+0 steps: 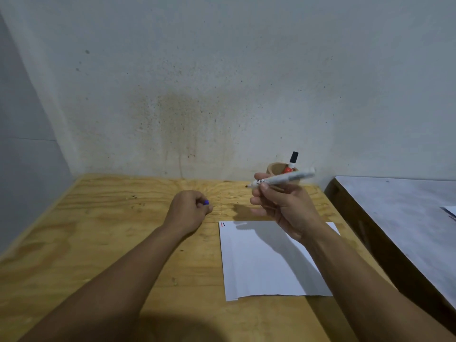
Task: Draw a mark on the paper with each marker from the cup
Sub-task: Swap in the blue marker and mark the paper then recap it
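A white sheet of paper (266, 262) lies on the plywood table (98, 230), with two short marks, black and red, at its top left corner (222, 224). My right hand (281, 206) holds an uncapped white marker (286, 179) above the paper's far edge, tip pointing left. My left hand (190, 208) is closed around a blue cap (206, 202), resting on the table left of the paper. Behind my right hand a wooden cup (275, 169) holds a black-capped marker (293, 159) and a red-capped one (287, 170).
A stained wall rises right behind the table. To the right stands a second, dark-edged table with a pale top (399, 208), separated by a narrow gap, with papers (450, 212) at its right edge.
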`<state>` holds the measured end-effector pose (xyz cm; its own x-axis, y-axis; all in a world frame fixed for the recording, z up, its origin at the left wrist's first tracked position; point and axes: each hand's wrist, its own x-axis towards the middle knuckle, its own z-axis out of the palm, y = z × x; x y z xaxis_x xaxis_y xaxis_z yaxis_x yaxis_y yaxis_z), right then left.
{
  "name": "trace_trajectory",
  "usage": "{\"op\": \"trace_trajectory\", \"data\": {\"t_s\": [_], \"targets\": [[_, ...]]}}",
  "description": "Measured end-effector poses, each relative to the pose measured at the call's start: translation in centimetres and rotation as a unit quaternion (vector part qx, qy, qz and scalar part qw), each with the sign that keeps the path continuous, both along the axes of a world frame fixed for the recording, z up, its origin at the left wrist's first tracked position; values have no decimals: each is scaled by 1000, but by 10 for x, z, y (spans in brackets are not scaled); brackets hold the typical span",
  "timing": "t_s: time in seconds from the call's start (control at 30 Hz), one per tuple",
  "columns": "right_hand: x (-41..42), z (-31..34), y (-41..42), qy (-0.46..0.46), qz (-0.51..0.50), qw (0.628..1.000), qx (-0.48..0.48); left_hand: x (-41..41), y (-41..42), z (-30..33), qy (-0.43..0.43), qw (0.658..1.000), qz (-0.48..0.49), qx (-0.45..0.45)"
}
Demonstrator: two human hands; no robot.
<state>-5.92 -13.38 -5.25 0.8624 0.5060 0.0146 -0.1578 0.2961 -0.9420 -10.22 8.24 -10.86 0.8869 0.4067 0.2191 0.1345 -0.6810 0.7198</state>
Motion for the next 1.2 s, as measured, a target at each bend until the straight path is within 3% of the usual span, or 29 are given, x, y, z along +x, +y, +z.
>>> {"op": "trace_trajectory", "data": {"t_s": [0.17,0.3,0.4,0.6,0.9,1.2], "targets": [[-2,-14,14,-100,-71,985,-122,-13,1,-7,-52,999,10,10],[-5,-23,23,-109,-75,979,-157,-35,-3,-12,-99,991,-54,78],[-9,-28,30,-119,-75,972,-188,-46,-9,-15,-99,987,-107,73],[-20,-37,40,-46,-40,992,-107,-52,-13,-22,-58,987,-125,84],[-13,-59,36,-141,-94,964,-207,-51,-16,-25,-16,978,-131,165],[-14,-63,36,-129,-78,973,-177,-52,-16,-25,-15,980,-131,151]]}}
